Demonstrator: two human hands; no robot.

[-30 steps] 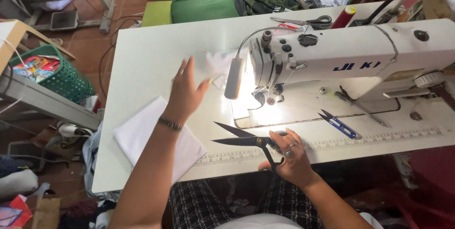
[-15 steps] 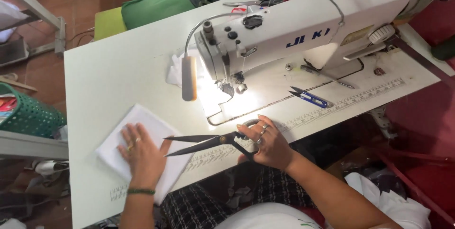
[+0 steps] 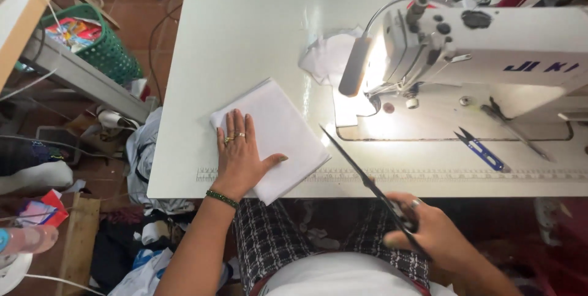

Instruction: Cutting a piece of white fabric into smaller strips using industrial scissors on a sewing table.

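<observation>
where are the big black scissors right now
In the head view, the black scissors are in the right hand at the table's near edge, blades pointing toward the folded white cloth.

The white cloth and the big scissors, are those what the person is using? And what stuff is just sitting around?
In use:
left hand flat on the folded white cloth
right hand holding the black scissors

Lying about:
small blue snips
sewing machine with its lamp on
crumpled white scrap
green basket on the floor
</observation>
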